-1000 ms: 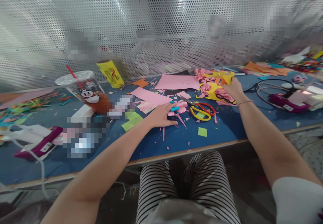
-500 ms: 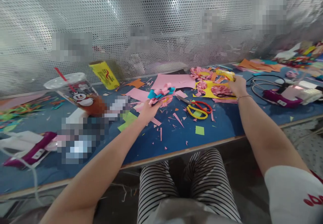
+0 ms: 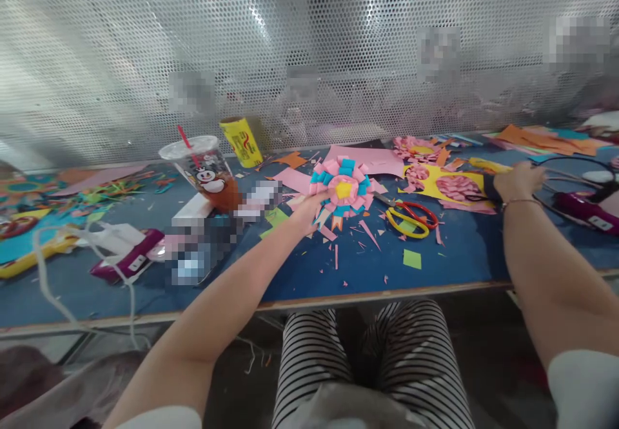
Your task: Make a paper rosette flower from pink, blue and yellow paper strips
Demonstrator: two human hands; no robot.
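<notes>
My left hand [image 3: 305,213] is closed on the left edge of a pink and blue paper rosette [image 3: 344,188], whose yellow centre faces me. To the right, my right hand [image 3: 521,182] is over a dark object at the end of the yellow sheet [image 3: 447,184]; a yellow tool [image 3: 488,165] reaches left from the hand, its grip partly hidden by the fingers. Scissors [image 3: 410,217] with red and yellow handles lie just right of the rosette. Pink ruffled paper pieces [image 3: 418,148] rest behind and on the yellow sheet.
A drink cup [image 3: 210,174] with a red straw and a yellow roll [image 3: 242,142] stand at the left. Purple devices [image 3: 128,258] with cables lie on both sides. Paper scraps cover the blue table [image 3: 300,280]. A perforated metal screen [image 3: 309,42] rises behind.
The rosette has turned from edge-on to facing me. My right hand has moved right and lower, and the yellow tool has come down towards the table. The view has shifted left.
</notes>
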